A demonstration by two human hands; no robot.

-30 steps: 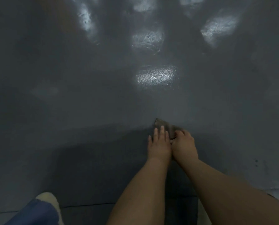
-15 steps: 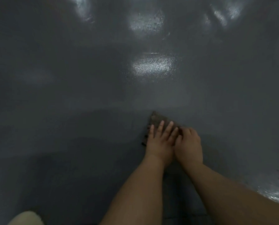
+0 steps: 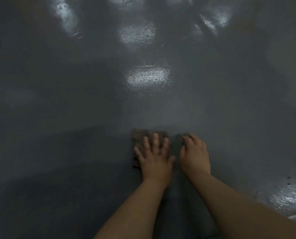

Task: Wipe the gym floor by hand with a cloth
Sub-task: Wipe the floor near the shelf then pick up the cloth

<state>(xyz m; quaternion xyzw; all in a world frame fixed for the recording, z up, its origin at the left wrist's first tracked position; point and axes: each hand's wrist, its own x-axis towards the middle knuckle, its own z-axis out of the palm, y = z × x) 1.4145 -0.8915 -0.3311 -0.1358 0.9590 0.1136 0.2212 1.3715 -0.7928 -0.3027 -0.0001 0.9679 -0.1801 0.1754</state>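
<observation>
A small dark brown cloth (image 3: 138, 137) lies flat on the grey gym floor (image 3: 75, 118). My left hand (image 3: 154, 156) presses down on it with fingers spread and straight, covering most of it. My right hand (image 3: 194, 155) is just to the right of the cloth, off it, with its fingers bent and their tips touching the floor. Whether any cloth lies under the right fingertips is hard to tell in the dim light.
The floor is glossy dark grey with bright light reflections ahead (image 3: 149, 76) and at the lower right (image 3: 290, 197). A few dark specks (image 3: 288, 180) dot the floor at the right. My shadow darkens the floor below and left of the hands.
My two hands, touching a second ago, have drawn apart. The left hand has spread flat on the cloth and the right hand has moved off it to the right.
</observation>
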